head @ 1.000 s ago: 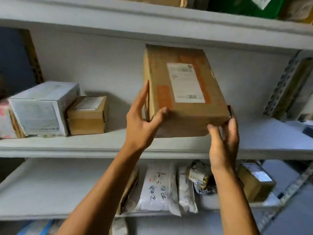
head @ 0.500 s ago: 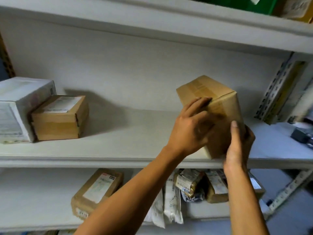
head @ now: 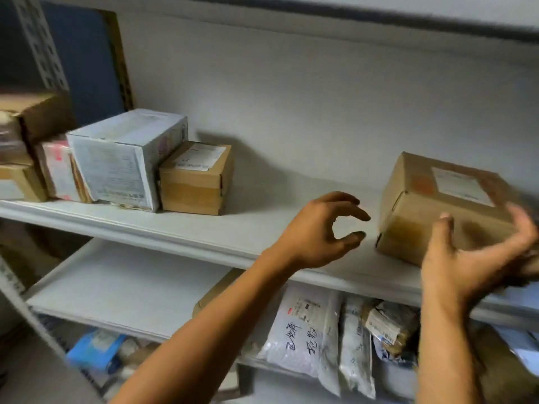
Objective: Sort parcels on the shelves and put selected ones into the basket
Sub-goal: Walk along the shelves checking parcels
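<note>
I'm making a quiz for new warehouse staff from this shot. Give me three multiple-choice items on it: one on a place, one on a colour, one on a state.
1. Where is the brown box with the orange patch?
A. right end of the middle shelf
B. lower shelf
C. in a basket

2. What colour is the larger box just left of the small brown box?
A. green
B. white
C. black

3. What is the left hand doing?
A. gripping a box
B. pressing on the shelf
C. holding nothing, fingers loosely curled

Answers: 1 A, it sits on the middle shelf near the right hand. 2 B, its printed faces are white. 3 C, only air shows between thumb and fingers.
</note>
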### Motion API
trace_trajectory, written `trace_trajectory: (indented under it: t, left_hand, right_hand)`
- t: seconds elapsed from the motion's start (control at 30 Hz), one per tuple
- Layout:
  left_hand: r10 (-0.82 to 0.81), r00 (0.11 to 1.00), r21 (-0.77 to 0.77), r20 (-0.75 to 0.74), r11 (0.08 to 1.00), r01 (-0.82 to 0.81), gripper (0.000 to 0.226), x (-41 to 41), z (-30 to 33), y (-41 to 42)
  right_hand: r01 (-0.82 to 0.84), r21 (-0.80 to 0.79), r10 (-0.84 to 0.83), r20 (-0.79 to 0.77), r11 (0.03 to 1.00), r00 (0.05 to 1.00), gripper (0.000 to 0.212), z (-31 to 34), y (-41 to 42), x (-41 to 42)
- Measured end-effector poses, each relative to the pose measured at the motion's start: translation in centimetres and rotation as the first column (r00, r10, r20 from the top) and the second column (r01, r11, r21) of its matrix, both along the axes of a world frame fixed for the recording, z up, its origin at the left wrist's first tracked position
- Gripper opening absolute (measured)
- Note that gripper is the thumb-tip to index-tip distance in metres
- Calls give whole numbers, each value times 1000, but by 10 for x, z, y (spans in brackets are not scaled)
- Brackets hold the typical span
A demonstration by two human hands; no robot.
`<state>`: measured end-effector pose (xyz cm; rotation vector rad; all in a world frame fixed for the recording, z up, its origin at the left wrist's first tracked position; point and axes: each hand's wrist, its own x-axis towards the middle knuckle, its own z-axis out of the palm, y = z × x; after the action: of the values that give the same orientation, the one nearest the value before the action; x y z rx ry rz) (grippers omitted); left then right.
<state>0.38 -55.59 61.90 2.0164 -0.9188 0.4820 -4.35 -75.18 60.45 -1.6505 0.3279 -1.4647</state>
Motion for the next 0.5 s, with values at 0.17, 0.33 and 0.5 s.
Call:
trace_trajectory:
  t: [0.17, 0.33, 0.5]
  left_hand:
    - [471, 864, -104, 180, 882, -459, 23, -4, -11, 113]
    - [632, 700, -241, 332, 774, -585, 9, -16, -28, 203]
    - [582, 780, -174, 230, 813, -555, 15, -29, -54, 241]
  right_hand:
    - [-330, -153, 333, -2, 932, 943, 36, 7, 137, 40]
    - [-726, 324, 784, -394, 607, 480, 63, 40, 244, 121]
    - [-703, 579, 862, -498, 414, 97, 104, 34, 285, 198]
